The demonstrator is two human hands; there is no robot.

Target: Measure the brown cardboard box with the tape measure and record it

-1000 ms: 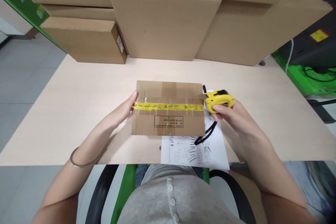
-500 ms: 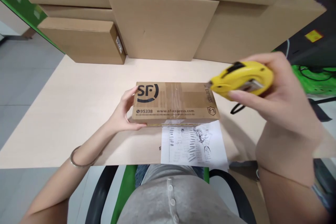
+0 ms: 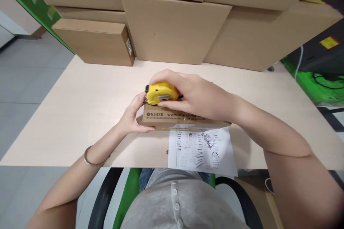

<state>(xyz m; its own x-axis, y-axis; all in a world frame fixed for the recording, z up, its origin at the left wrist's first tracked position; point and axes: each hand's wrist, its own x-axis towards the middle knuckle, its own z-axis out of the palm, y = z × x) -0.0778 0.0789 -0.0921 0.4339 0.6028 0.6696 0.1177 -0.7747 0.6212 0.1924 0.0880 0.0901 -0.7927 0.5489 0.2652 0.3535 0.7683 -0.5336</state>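
A small brown cardboard box (image 3: pixel 158 116) with printed lettering lies flat near the table's front. My left hand (image 3: pixel 131 116) grips its left end, thumb along the front edge and fingers at the upper left corner. Over the box's left part, my right hand (image 3: pixel 185 91) is closed around a yellow tape measure (image 3: pixel 162 93). The tape measure's mouth is at the box's left end, close to my left fingertips; whether they touch it I cannot tell. My right hand and the tape measure hide much of the box's top.
A white sheet with pen scribbles (image 3: pixel 201 154) lies before the box and overhangs the table (image 3: pixel 67 114) edge. Large cardboard boxes (image 3: pixel 176 32) line the back, with a flatter box (image 3: pixel 94 43) at left. Cables and a green surface (image 3: pixel 311 86) are at right.
My right hand has brought the tape measure leftward from beyond the box's right end to its left end. My left hand still holds the box; the view has shifted slightly.
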